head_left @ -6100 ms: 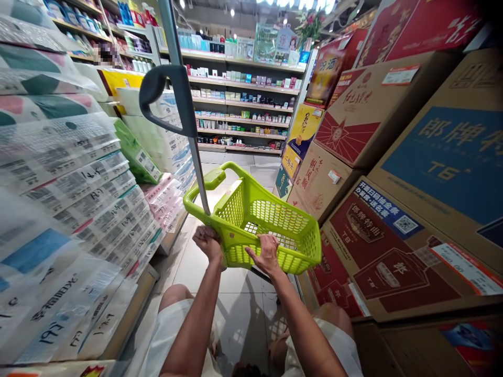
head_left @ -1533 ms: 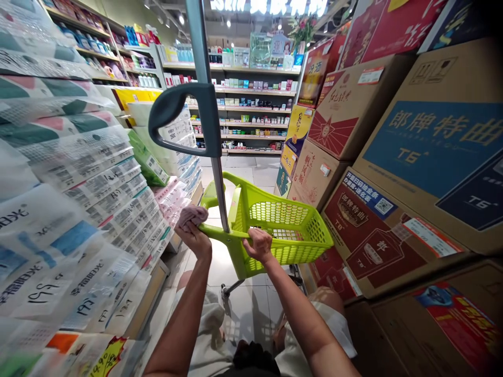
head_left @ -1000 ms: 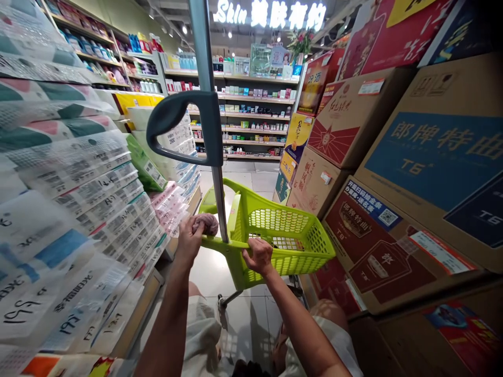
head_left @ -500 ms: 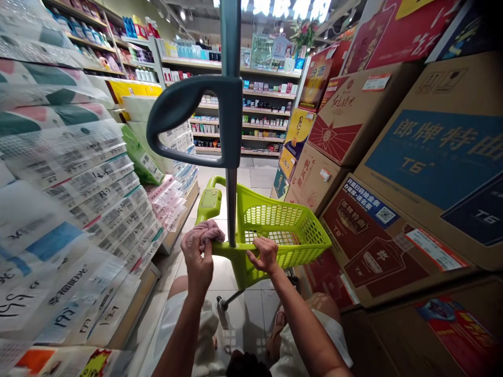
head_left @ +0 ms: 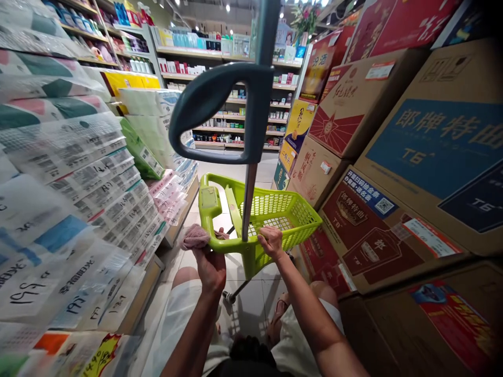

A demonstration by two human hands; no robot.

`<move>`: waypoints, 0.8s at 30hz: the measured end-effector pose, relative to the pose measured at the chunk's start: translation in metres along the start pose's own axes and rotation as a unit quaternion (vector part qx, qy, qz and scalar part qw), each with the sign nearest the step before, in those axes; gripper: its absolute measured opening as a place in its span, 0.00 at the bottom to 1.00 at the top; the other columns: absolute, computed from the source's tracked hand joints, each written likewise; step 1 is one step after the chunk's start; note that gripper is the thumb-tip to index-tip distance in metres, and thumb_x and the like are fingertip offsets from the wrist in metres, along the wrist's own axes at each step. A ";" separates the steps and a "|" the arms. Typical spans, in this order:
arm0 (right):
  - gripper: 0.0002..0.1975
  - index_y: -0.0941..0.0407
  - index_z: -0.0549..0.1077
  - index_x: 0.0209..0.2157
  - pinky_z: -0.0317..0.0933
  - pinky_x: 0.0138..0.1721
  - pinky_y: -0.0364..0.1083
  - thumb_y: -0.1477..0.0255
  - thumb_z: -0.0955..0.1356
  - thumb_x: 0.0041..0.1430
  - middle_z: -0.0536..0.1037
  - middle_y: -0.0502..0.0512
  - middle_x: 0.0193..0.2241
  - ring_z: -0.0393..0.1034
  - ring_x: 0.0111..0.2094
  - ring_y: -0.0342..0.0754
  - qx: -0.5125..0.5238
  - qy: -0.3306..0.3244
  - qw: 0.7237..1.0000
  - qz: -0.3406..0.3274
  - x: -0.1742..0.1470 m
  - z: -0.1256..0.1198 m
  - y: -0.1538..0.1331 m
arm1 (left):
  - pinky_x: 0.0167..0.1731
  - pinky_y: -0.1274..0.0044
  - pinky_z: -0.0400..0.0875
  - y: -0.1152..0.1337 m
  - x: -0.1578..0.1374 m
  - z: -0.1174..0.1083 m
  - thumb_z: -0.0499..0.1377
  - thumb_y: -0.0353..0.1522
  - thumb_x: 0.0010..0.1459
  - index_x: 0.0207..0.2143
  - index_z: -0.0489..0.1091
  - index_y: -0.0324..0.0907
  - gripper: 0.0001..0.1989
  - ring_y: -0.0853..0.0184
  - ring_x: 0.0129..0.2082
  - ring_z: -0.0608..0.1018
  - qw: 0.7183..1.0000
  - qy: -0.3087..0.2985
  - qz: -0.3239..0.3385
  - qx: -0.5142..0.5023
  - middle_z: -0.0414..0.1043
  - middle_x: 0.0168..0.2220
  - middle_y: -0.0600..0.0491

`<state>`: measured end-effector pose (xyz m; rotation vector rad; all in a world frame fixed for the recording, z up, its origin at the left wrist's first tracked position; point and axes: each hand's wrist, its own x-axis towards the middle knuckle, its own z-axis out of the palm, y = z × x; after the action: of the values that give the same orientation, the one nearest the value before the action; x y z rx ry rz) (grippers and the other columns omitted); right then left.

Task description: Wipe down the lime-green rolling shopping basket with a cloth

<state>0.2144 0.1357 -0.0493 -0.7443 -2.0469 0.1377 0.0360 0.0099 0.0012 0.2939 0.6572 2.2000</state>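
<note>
A lime-green plastic shopping cart point(head_left: 288, 207) with a perforated basket stands in front of me, slightly tilted. My left hand point(head_left: 210, 267) holds a crumpled pinkish cloth point(head_left: 195, 237) against the near left corner of the cart's rim, with fingers reaching under and around the edge. My right hand point(head_left: 271, 242) is closed on the rim at the basket's near end. From the cart rises a metal pole point(head_left: 250, 196), topped by a dark grey loop handle point(head_left: 261, 115) close to the camera.
Stacked packs of tissue paper point(head_left: 106, 193) line the left side on a low platform. Cardboard liquor cartons point(head_left: 377, 225) are piled along the right. Shelves of small boxed goods point(head_left: 220, 125) stand at the back. The tiled aisle point(head_left: 255, 303) runs between them.
My left hand has turned palm-up and slid the cloth from the rim's top to its outer corner. The cart and its pole have tilted; the handle appears further right.
</note>
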 end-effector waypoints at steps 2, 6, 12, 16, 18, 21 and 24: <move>0.21 0.52 0.65 0.25 0.56 0.42 0.49 0.61 0.57 0.73 0.73 0.51 0.24 0.66 0.30 0.48 0.005 0.002 1.000 0.007 0.003 -0.010 -0.005 | 0.56 0.62 0.74 0.002 -0.004 0.008 0.68 0.53 0.55 0.42 0.76 0.40 0.26 0.59 0.43 0.83 1.000 -0.014 0.014 0.023 0.81 0.39 0.49; 0.12 0.53 0.73 0.46 0.55 0.58 0.55 0.66 0.60 0.71 0.80 0.55 0.42 0.73 0.45 0.52 0.029 0.058 0.997 0.034 0.009 -0.016 -0.034 | 0.50 0.70 0.77 0.013 0.017 0.030 0.73 0.44 0.53 0.42 0.73 0.43 0.21 0.68 0.37 0.81 0.994 0.011 0.055 0.093 0.79 0.39 0.55; 0.15 0.52 0.68 0.33 0.60 0.43 0.51 0.65 0.58 0.73 0.72 0.53 0.30 0.68 0.37 0.52 0.023 0.144 0.983 0.110 0.007 0.019 -0.062 | 0.48 0.76 0.76 0.001 -0.002 0.029 0.69 0.39 0.57 0.43 0.72 0.44 0.15 0.71 0.39 0.80 0.993 0.027 0.050 0.106 0.77 0.41 0.56; 0.13 0.51 0.64 0.30 0.59 0.42 0.52 0.65 0.61 0.71 0.69 0.52 0.29 0.66 0.35 0.53 0.029 0.205 0.971 0.118 0.005 0.030 -0.052 | 0.49 0.79 0.76 -0.010 -0.034 0.020 0.70 0.40 0.58 0.46 0.71 0.47 0.16 0.69 0.49 0.79 0.991 0.044 0.011 0.123 0.77 0.46 0.55; 0.11 0.52 0.66 0.32 0.60 0.45 0.53 0.64 0.61 0.70 0.72 0.57 0.37 0.67 0.40 0.55 0.059 0.209 0.967 0.129 0.006 0.030 -0.046 | 0.49 0.79 0.76 -0.011 -0.027 0.026 0.70 0.40 0.58 0.47 0.70 0.47 0.18 0.69 0.50 0.79 0.991 0.060 0.008 0.121 0.77 0.48 0.54; 0.12 0.53 0.68 0.34 0.61 0.48 0.55 0.63 0.61 0.69 0.70 0.64 0.50 0.68 0.45 0.55 0.091 0.208 0.963 0.149 0.009 0.028 -0.042 | 0.45 0.78 0.77 -0.010 -0.001 0.044 0.68 0.42 0.60 0.45 0.68 0.46 0.17 0.69 0.46 0.80 0.988 0.102 0.021 0.112 0.78 0.46 0.54; 0.11 0.53 0.68 0.33 0.60 0.48 0.54 0.64 0.61 0.68 0.72 0.62 0.47 0.68 0.45 0.55 0.087 0.195 0.967 0.139 0.011 0.029 -0.041 | 0.44 0.77 0.77 -0.021 -0.003 0.054 0.66 0.43 0.61 0.45 0.66 0.48 0.17 0.69 0.44 0.81 0.983 0.129 0.066 0.112 0.77 0.46 0.55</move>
<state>0.1683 0.1144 -0.0422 -0.8694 -1.5304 0.3033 0.0736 0.0387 0.0346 0.1708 1.0594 2.3141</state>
